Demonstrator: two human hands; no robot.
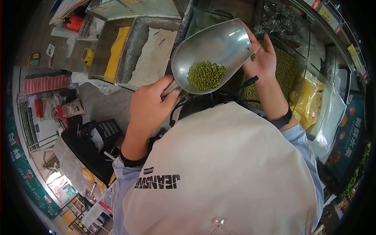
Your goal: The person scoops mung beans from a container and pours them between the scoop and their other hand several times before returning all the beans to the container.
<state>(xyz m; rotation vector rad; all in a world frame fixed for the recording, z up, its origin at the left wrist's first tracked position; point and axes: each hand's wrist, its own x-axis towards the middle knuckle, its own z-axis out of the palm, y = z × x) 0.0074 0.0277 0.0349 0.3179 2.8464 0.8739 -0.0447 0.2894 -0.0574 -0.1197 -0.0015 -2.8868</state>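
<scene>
My left hand (154, 100) is closed round the handle of a metal scoop (223, 43), which is tilted up towards the right in front of my chest. A heap of small green beans, like mung beans (206, 75), lies in its lower part. Beside the scoop's front lip, my right hand (261, 62) is open, palm up with the thumb stretched out. A few loose beans (253, 57) show at the palm, and its other fingers are partly hidden behind the lip. Below the right wrist is a bin of the same green beans (286, 66).
Left of the scoop are a bin of white powder (152, 53) and a bin with yellow material (117, 51). A yellow tape roll (87, 56) lies farther left. Yellow bagged goods (309, 98) sit at the right. A black basket (106, 133) stands low at the left.
</scene>
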